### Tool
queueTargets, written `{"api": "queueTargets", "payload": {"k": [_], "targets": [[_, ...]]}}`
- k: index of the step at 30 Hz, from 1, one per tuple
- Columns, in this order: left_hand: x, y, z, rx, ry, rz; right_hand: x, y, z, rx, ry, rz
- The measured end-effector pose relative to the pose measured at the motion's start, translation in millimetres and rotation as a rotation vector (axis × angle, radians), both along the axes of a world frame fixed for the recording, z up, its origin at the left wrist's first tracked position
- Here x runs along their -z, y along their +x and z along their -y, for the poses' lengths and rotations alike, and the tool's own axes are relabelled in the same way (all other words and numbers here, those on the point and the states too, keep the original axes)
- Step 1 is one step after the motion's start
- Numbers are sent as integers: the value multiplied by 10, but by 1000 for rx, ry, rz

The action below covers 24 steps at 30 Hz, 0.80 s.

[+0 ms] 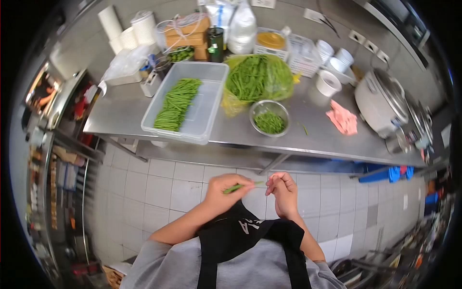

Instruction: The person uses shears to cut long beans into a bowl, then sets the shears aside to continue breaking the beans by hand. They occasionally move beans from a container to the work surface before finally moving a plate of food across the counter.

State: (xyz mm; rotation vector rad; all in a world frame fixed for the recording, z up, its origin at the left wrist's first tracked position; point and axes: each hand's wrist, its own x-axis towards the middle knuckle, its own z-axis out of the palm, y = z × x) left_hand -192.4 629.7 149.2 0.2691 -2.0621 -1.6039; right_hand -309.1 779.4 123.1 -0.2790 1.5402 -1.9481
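My left hand (230, 190) is closed around a green bean (233, 189), whose thin end points toward my other hand. Close by on the right, my right hand (283, 189) has its thumb and fingertips pressed together; anything between them is too small to make out. Both hands are in front of my apron, short of the table. A clear plastic tub (206, 108) on the table holds a pile of long green beans (177, 105). Short green pieces (269, 122) lie in a metal bowl (253, 113). Behind the bowl, a yellowish plastic bag (284, 84) holds more green beans (248, 77).
The steel table (317, 139) runs across the view. On it are a pink cloth (342, 118), a white tub (328, 84), a large cooker (381, 101) and stacked cups (143, 28). A person's arm (46, 98) shows at the far left.
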Motion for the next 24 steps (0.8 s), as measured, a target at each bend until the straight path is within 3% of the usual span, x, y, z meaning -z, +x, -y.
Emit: {"api": "queueTargets", "payload": {"k": [2,5,10,12,16,19,22,24], "targets": [[-28,-137,374,-197,13,7,48,-343,236,-70,67,-109],[-60,-399,1332,-477,25,2,38,-824,645,-35,192,-494],[137,-915,3012,-633,354,242,-17,-1626,1075,-139,542,-1161],[515,-969,3544,-647,459,350,58,-1792,1113,-160,637,-1237],[646,-1054,3654,-680,502,529,21,-1982,1258,-127,674,-1279],[588,-1079,3506,-847,169,611,-52,-2129,1431,-113,539,-1274],[314,-1319,3154,-970,-562,606,-63,-2222,1568,-132,531,-1274],[114,-1654,2889,-819,-587,487,-44,-2223,1629,-160,501,-1243]]}}
